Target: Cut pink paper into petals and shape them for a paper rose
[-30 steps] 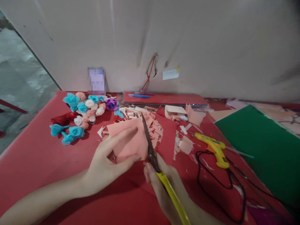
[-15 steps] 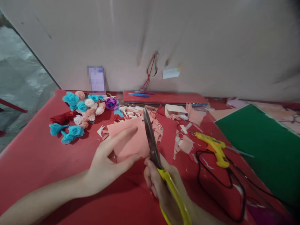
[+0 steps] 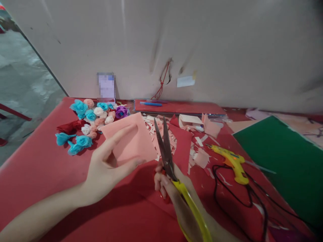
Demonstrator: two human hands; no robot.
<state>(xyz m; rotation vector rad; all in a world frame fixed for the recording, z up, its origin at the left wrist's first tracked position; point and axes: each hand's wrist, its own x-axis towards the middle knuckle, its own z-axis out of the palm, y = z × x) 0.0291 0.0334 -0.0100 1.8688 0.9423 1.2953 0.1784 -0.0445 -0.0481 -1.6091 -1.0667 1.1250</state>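
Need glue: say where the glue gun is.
Head view, right of centre: the glue gun lies on the red table, between pink scraps and the green sheet.

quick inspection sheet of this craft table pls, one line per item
surface: red table cover, littered at the middle
job's things: pink sheet held up; scissors with yellow handles, blades slightly apart, just right of the sheet
clutter: paper flowers back left, pink scraps, yellow glue gun, green sheet at right
grips: left hand pinches the pink sheet; right hand holds the scissors
cables: black cord looped by the glue gun
surroundings: pale wall behind, grey floor at left
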